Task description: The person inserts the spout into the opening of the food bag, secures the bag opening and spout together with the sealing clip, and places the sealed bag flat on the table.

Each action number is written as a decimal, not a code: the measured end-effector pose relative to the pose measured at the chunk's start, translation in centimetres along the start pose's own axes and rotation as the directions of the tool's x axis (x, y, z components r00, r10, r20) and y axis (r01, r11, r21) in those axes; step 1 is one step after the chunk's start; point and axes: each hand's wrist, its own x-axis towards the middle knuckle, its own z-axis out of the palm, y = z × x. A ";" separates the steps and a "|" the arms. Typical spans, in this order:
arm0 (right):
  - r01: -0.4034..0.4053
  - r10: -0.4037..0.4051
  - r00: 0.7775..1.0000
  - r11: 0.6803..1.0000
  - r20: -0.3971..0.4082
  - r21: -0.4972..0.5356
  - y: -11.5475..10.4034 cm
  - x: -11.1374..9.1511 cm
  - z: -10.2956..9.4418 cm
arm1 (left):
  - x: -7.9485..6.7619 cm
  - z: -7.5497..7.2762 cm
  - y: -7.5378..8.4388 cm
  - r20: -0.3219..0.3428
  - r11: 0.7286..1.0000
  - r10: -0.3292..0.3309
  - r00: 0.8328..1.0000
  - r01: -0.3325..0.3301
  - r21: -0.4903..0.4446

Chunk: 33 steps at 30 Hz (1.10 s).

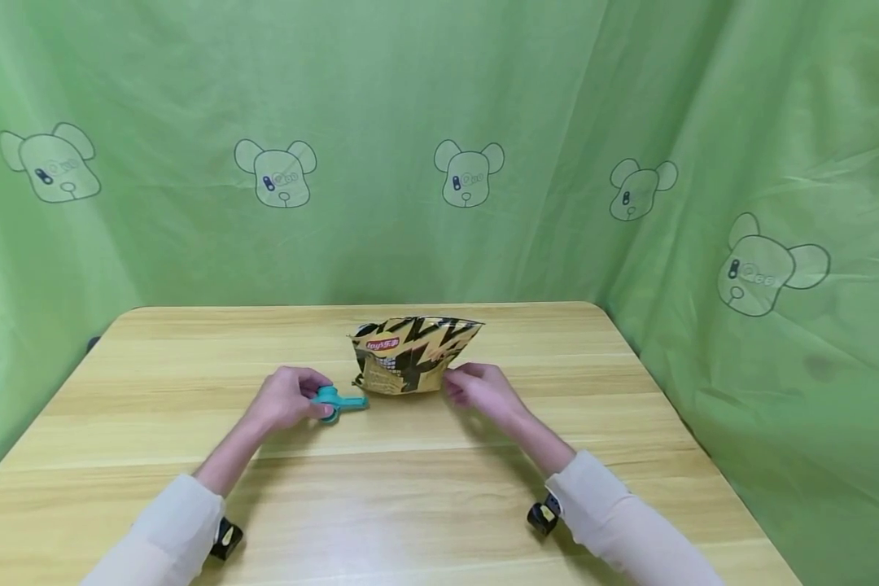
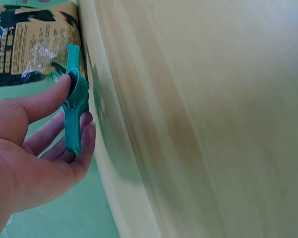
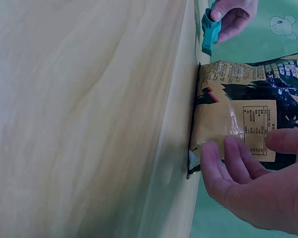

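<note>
A gold and black Lay's chip bag stands upright on the table, wider at the top than at the base. My left hand pinches a teal plastic bag clip between thumb and fingers, just left of the bag. The clip has a round, spout-like middle and a straight bar running out both ways. My right hand is at the bag's lower right edge. In the right wrist view its relaxed fingers overlap the printed side of the bag, with the thumb held apart.
Both hands work over a light wooden table, toward its far side. Green curtains with printed bear heads hang behind it and along the sides. Each wrist wears a small black device, such as the left one.
</note>
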 end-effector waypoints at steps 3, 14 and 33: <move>0.009 -0.009 1.000 1.000 0.011 -0.001 -0.1 -0.2 0.2 | -0.2 0.4 0.4 0.008 1.000 0.011 1.000 -0.011 0.002; 0.035 -0.033 0.998 0.999 0.053 -0.038 -0.7 -1.0 1.1 | -0.9 2.2 2.4 0.036 0.995 0.099 0.994 -0.098 -0.019; 0.032 -0.024 0.988 0.998 0.151 -0.055 -1.6 -2.0 2.4 | -1.5 3.7 5.4 0.010 0.986 0.160 0.987 -0.160 -0.055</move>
